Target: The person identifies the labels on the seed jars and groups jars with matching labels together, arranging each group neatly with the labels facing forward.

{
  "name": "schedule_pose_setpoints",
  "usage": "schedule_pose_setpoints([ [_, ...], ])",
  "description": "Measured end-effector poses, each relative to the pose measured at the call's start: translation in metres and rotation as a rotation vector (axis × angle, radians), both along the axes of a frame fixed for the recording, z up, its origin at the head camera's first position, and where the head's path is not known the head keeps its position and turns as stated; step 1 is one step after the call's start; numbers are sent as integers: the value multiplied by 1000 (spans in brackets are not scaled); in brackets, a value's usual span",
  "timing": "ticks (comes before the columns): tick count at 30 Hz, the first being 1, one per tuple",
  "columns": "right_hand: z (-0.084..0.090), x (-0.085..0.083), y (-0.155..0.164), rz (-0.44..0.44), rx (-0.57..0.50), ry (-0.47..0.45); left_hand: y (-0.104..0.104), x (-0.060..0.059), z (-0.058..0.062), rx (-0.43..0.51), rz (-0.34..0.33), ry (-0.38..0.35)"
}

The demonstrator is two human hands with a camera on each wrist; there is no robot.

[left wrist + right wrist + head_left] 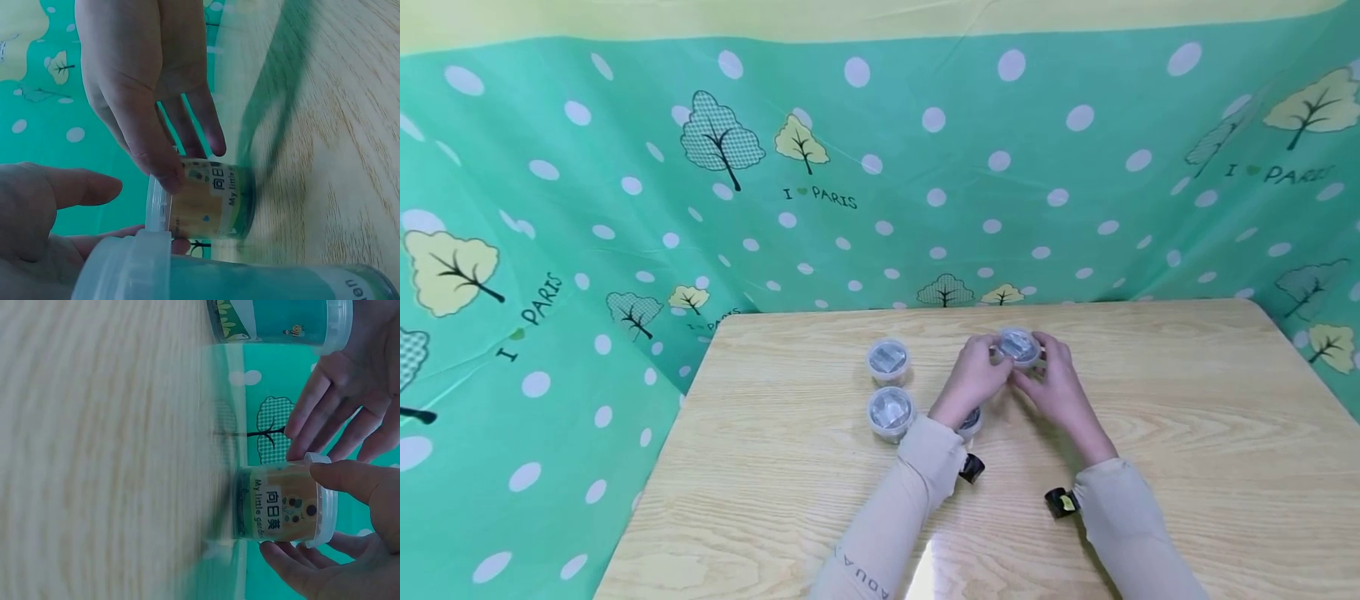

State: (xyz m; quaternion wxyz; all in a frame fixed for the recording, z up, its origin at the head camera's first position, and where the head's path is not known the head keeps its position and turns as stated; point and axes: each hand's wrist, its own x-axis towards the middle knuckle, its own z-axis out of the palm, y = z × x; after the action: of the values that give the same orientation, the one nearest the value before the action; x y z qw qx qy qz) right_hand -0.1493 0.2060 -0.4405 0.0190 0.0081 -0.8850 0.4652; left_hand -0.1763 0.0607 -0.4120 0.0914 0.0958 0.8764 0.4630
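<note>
A lidded plastic cup point(1018, 346) with an orange "My little garden" label stands upright near the table's far edge, a grey packet showing through its lid. My right hand point(1060, 387) holds it from the right; the right wrist view shows the thumb on the lid's rim and fingers against the side. On its other side is my left hand point(979, 371), its fingers fairly straight beside the lid and its thumb apart from the cup in the left wrist view. A teal-labelled cup point(250, 278) stands nearer, partly hidden by the left forearm in the head view.
Two more lidded cups stand to the left, a far one point(887, 360) and a near one point(891, 412). They are on a wooden table point(760, 467). A green dotted cloth point(887, 167) hangs behind the table and down its left side.
</note>
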Motion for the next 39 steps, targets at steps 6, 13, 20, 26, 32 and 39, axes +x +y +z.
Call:
schedule_pose_setpoints([
  [6,-1,-2,2,-16,-35,14,2,1,-2,0,3,-9],
  [13,1,-3,5,-7,-103,27,2,3,1,26,21,-1],
  [20,5,2,10,32,-153,43,0,9,5,85,40,30],
  [26,13,9,12,81,-232,69,-7,16,12,187,41,91],
  [32,25,16,10,126,-333,42,-18,22,19,278,37,137],
  [39,37,21,9,157,-403,54,-28,28,29,347,20,143],
])
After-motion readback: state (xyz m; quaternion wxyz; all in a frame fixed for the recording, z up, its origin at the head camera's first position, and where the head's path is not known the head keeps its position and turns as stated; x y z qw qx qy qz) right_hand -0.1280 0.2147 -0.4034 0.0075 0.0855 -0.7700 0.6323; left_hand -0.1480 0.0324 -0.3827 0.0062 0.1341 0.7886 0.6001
